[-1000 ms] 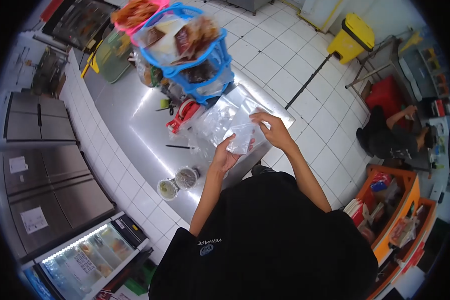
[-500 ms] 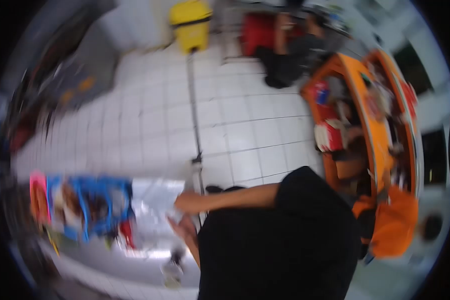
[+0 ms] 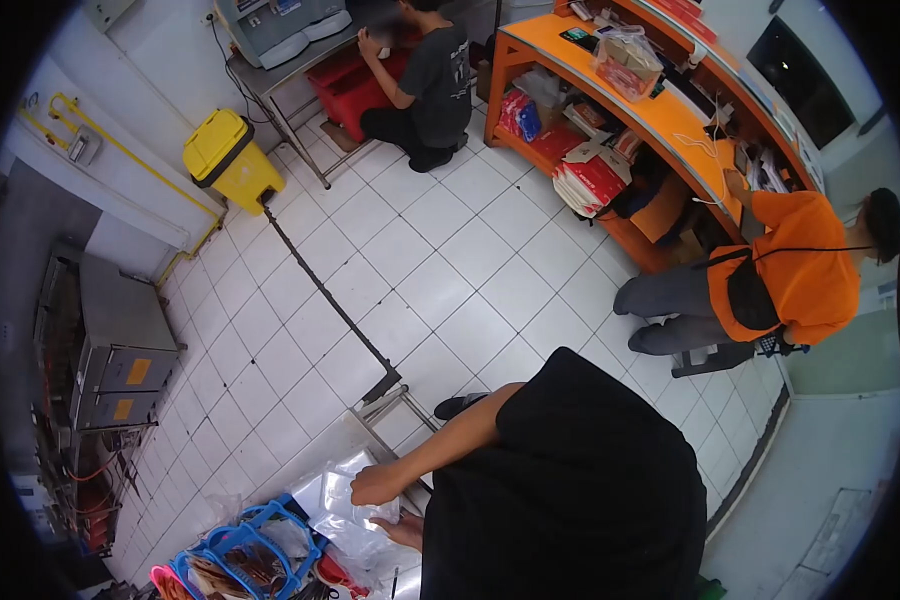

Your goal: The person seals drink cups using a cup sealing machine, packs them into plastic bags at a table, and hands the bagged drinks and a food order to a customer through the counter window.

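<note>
My right hand (image 3: 374,484) is closed on a clear plastic bag (image 3: 378,511), its fingers curled at the upper edge. Just below it, my left hand (image 3: 406,531) pinches the bag's lower side, with part of the hand hidden by my black top. More clear plastic bags (image 3: 334,492) lie flat on the work surface beside my hands. Left of them is a blue plastic basket (image 3: 232,548) holding brown and clear packaged items. A red object (image 3: 336,574) lies against the basket's near side.
A person in an orange shirt (image 3: 805,265) stands at an orange counter (image 3: 660,80). Another person (image 3: 432,85) crouches by a red bin (image 3: 342,95). A yellow pedal bin (image 3: 220,150), a metal cabinet (image 3: 125,345) and a metal-framed stand (image 3: 400,415) are on the tiled floor.
The view has swung, bringing the counter and both people further into frame, and is sharper. My hands, blurred over the plastic before, now hold a clear bag between them.
</note>
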`<act>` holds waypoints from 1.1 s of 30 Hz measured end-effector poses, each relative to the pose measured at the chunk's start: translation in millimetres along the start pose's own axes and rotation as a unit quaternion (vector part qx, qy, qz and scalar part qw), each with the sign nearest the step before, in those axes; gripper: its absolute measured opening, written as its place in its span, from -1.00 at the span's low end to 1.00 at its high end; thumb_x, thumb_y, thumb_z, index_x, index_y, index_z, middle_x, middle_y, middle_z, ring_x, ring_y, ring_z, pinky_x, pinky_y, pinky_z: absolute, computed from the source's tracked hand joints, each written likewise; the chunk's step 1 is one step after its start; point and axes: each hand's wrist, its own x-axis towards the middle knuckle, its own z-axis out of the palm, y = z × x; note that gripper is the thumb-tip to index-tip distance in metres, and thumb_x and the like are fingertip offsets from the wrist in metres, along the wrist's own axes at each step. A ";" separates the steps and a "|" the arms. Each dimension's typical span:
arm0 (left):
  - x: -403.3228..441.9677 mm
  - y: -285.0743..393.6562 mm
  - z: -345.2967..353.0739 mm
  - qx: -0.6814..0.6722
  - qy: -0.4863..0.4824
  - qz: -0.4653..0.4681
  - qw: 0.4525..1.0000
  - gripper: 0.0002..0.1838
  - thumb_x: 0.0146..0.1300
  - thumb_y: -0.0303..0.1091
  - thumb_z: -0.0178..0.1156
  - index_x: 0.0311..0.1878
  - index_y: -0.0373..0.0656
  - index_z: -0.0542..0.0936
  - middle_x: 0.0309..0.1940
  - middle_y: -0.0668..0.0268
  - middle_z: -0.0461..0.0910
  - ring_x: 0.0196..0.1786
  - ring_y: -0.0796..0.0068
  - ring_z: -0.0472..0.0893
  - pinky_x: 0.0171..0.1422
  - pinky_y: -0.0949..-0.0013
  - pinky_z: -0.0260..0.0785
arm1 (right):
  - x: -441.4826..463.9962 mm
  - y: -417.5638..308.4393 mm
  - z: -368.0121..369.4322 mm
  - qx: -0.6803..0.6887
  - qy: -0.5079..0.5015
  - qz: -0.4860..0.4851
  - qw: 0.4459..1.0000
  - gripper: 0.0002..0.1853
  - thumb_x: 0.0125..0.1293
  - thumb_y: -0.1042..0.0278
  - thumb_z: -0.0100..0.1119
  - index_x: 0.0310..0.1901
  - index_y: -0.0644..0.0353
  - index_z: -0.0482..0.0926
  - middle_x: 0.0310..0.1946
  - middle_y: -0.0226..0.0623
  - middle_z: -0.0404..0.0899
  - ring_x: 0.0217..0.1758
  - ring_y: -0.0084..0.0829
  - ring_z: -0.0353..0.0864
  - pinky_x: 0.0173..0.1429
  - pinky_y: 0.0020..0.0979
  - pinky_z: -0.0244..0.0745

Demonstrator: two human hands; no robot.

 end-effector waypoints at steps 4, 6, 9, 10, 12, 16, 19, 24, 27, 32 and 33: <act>-0.5 5.7 -1.2 0.012 0.002 0.008 1.000 -0.19 0.45 0.23 -0.01 0.46 -0.29 0.20 0.37 0.14 0.25 0.44 0.22 0.23 0.54 0.13 0.09 | 26.9 10.2 35.4 0.081 -0.036 0.026 0.996 -0.92 0.10 0.38 0.20 -0.40 0.16 0.63 -0.29 -0.02 0.67 -0.14 0.06 0.65 -0.17 0.04 0.54; -2.0 6.3 -2.0 0.021 0.005 0.008 1.000 -0.20 0.45 0.23 -0.01 0.45 -0.28 0.21 0.35 0.14 0.26 0.43 0.22 0.25 0.53 0.13 0.10 | 28.5 0.4 46.2 0.098 -0.074 0.021 0.992 -0.88 0.12 0.37 0.21 -0.31 0.15 0.65 -0.27 -0.04 0.68 -0.09 0.04 0.65 -0.15 0.03 0.56; -2.8 10.4 0.7 0.028 0.003 0.013 1.000 -0.20 0.45 0.23 0.00 0.45 -0.28 0.22 0.33 0.15 0.28 0.40 0.23 0.27 0.52 0.13 0.12 | 21.5 -23.4 54.3 -0.158 -0.187 -0.008 0.969 -0.78 0.07 0.37 0.29 -0.20 0.10 0.72 -0.27 -0.17 0.69 0.07 -0.16 0.62 0.09 -0.15 0.58; -3.6 12.0 0.8 0.030 0.003 0.015 0.999 -0.20 0.45 0.23 0.00 0.44 -0.28 0.23 0.32 0.15 0.28 0.39 0.23 0.27 0.51 0.13 0.13 | 23.5 -29.1 68.6 -0.159 -0.186 -0.009 0.969 -0.78 0.07 0.37 0.29 -0.20 0.10 0.72 -0.27 -0.17 0.69 0.07 -0.16 0.62 0.09 -0.15 0.58; -4.2 13.5 0.4 0.035 0.004 0.018 0.999 -0.21 0.45 0.24 0.00 0.44 -0.27 0.23 0.30 0.15 0.29 0.38 0.24 0.29 0.50 0.13 0.14 | 27.6 -47.2 89.8 -0.267 -0.208 0.024 0.941 -0.84 0.04 0.33 0.32 -0.28 0.05 0.72 -0.33 -0.27 0.70 0.03 -0.20 0.65 0.03 -0.12 0.55; -5.5 18.3 1.2 0.040 0.004 0.027 0.999 -0.21 0.44 0.24 0.00 0.43 -0.27 0.25 0.27 0.16 0.32 0.35 0.24 0.31 0.48 0.14 0.17 | 17.0 -40.5 50.7 -0.110 -0.202 -0.184 0.956 -0.83 0.03 0.23 0.34 -0.36 0.09 0.69 -0.37 -0.32 0.70 -0.09 -0.17 0.69 -0.07 -0.13 0.52; -6.6 20.3 2.7 0.043 0.001 0.029 0.999 -0.21 0.44 0.24 0.01 0.42 -0.26 0.26 0.24 0.16 0.33 0.32 0.25 0.33 0.46 0.14 0.19 | 22.3 -45.4 46.6 -0.049 -0.203 -0.182 0.961 -0.75 -0.06 0.19 0.35 -0.37 0.16 0.69 -0.38 -0.16 0.71 -0.21 -0.08 0.72 -0.20 -0.11 0.53; -10.2 24.9 2.2 0.053 0.001 0.036 0.998 -0.22 0.43 0.25 0.01 0.41 -0.26 0.27 0.20 0.16 0.36 0.28 0.26 0.36 0.44 0.14 0.22 | 32.1 -35.8 77.3 0.171 -0.029 -0.231 0.958 -0.79 -0.02 0.33 0.34 -0.41 0.26 0.55 -0.46 -0.10 0.59 -0.31 -0.06 0.62 -0.28 -0.10 0.46; -12.9 24.5 3.5 0.057 0.002 0.040 0.998 -0.22 0.43 0.25 0.01 0.40 -0.25 0.29 0.17 0.17 0.38 0.26 0.27 0.38 0.42 0.14 0.25 | 45.8 -50.2 71.1 0.288 -0.133 -0.240 0.918 -0.87 0.31 0.42 0.09 -0.28 0.32 0.46 -0.45 -0.22 0.53 -0.41 -0.21 0.54 -0.30 -0.16 0.43; -18.4 25.8 5.0 0.063 0.015 0.056 0.996 -0.23 0.43 0.25 0.02 0.39 -0.24 0.30 0.13 0.17 0.41 0.22 0.28 0.42 0.39 0.15 0.28 | 23.5 -125.7 -55.1 0.387 -0.254 -0.167 0.871 -0.81 0.49 0.35 -0.04 -0.20 0.30 0.47 -0.44 -0.35 0.44 -0.35 -0.46 0.49 -0.25 -0.33 0.46; -20.3 25.5 6.6 0.061 0.019 0.058 0.996 -0.23 0.43 0.26 0.02 0.39 -0.24 0.31 0.12 0.17 0.41 0.21 0.28 0.42 0.39 0.15 0.29 | 33.6 -117.1 -49.0 0.383 -0.194 -0.182 0.885 -0.80 0.50 0.33 -0.04 -0.21 0.29 0.47 -0.44 -0.37 0.43 -0.35 -0.50 0.48 -0.27 -0.36 0.45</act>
